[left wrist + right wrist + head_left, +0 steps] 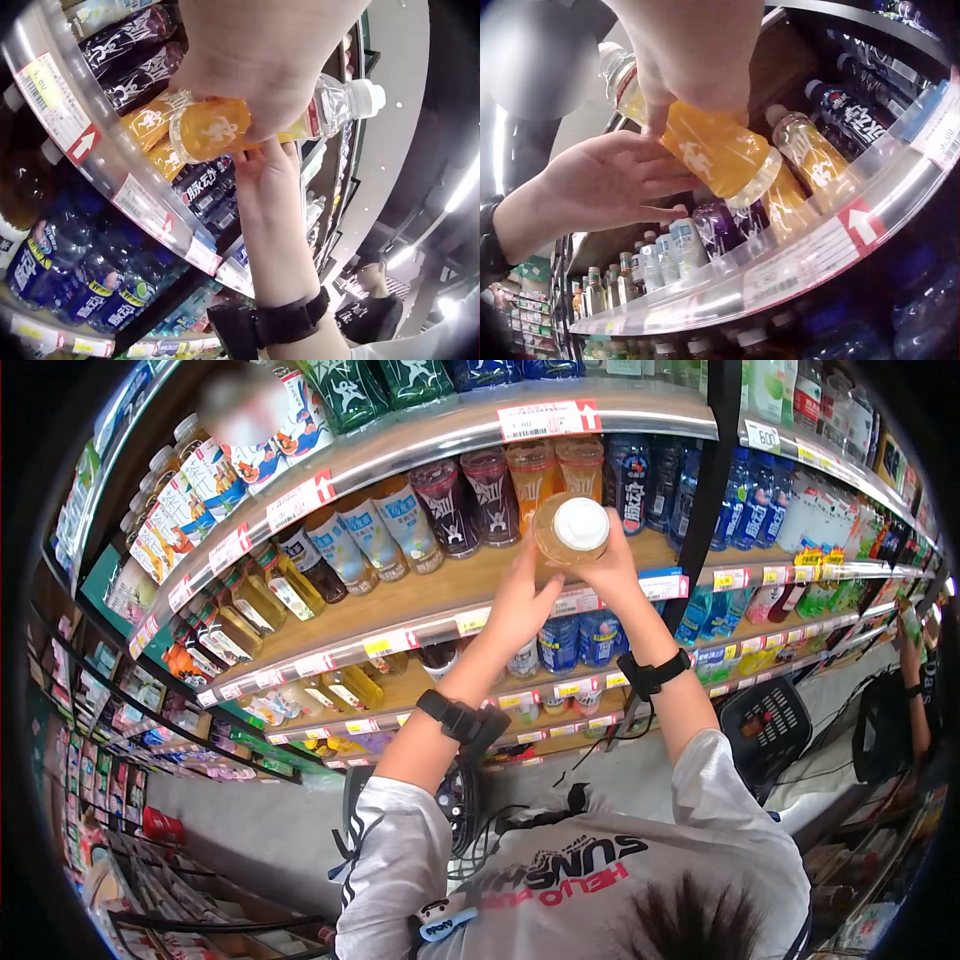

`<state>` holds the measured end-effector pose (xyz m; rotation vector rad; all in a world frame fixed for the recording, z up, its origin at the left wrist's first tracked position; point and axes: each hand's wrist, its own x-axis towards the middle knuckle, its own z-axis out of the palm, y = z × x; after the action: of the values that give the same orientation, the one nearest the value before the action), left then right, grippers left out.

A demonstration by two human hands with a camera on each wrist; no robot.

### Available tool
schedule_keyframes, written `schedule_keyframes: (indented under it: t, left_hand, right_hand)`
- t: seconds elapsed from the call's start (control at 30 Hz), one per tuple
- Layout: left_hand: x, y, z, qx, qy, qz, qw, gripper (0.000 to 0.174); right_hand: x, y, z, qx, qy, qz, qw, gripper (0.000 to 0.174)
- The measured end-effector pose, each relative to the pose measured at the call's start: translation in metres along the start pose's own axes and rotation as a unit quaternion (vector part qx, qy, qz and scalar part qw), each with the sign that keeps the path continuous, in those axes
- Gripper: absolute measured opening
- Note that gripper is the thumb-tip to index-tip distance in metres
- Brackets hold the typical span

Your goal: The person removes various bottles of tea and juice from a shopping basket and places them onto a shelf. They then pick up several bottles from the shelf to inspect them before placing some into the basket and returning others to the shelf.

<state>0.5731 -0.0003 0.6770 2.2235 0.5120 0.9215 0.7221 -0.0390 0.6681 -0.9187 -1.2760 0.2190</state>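
Note:
Both hands hold up a juice bottle (580,523) with a white cap in front of the shelf. Seen from the side, this bottle (718,154) has an orange label with a white figure on it and a clear base; it lies tilted in both wrist views. My left hand (525,600) holds it from the left, its fingers (660,169) reaching along the far side. The right hand (608,565) grips it from the other side, its fingers (262,152) partly hidden behind the bottle. Close behind stand matching orange bottles (532,468) on the shelf.
Purple-labelled bottles (447,510), light-blue-labelled bottles (362,535) and dark blue bottles (630,485) share the shelf (420,595). Its front rail (325,660) carries price tags. A black basket (765,725) stands at the right; another person (371,304) is in the background.

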Motion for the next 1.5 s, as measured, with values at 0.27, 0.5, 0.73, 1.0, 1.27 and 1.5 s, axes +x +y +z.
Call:
schedule_keyframes:
  t: [0.27, 0.5, 0.73, 1.0, 1.27, 1.5]
  left_hand:
    - [0.016, -0.052, 0.018, -0.131, 0.045, 0.044, 0.989, 0.072]
    - [0.018, -0.058, 0.020, -0.177, 0.008, 0.006, 0.984, 0.071]
    - [0.022, -0.053, 0.017, -0.177, 0.001, -0.048, 0.983, 0.070]
    - [-0.049, -0.018, -0.014, -0.330, -0.063, -0.121, 0.934, 0.057]
    - [-0.137, 0.001, -0.092, -0.359, 0.018, -0.211, 0.909, 0.040]
    - [-0.174, 0.014, -0.126, -0.386, 0.105, -0.229, 0.888, 0.034]
  right_hand:
    - [0.020, 0.052, 0.004, 0.082, -0.021, 0.015, 0.996, 0.066]
    - [0.029, 0.044, 0.007, 0.157, -0.021, 0.091, 0.983, 0.072]
    - [0.033, 0.050, 0.013, 0.060, 0.022, 0.074, 0.995, 0.054]
    - [0.013, 0.014, 0.024, -0.322, 0.160, -0.107, 0.927, 0.044]
    - [-0.018, -0.182, 0.067, 0.155, -0.205, -0.104, 0.961, 0.015]
    - [0.004, -0.227, 0.102, 0.046, -0.527, -0.142, 0.837, 0.011]
